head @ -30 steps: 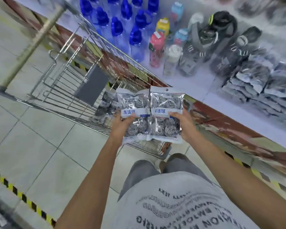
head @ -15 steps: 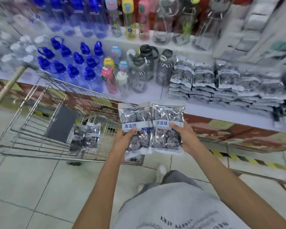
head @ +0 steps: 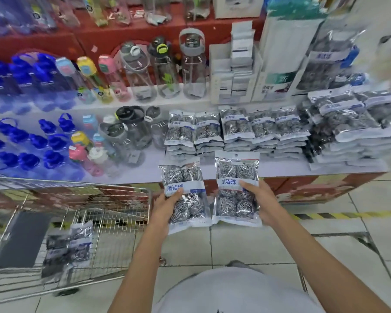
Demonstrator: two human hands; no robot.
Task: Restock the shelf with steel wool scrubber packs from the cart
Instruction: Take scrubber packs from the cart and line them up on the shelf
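I've got two steel wool packs up in front of me, the left pack [head: 185, 195] tilted a touch, the right pack [head: 236, 188] upright, just apart. Clear bags, silver coils, blue-and-white label bands. Matching stacks [head: 235, 132] lie on the white shelf [head: 303, 170]; more packs [head: 70, 245] sit in the cart [head: 113, 213].

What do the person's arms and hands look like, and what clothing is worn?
Both arms are bare up to the frame edge, with no sleeves in view. The left hand and right hand wear no gloves, rings or watch. A light grey shirt shows below.
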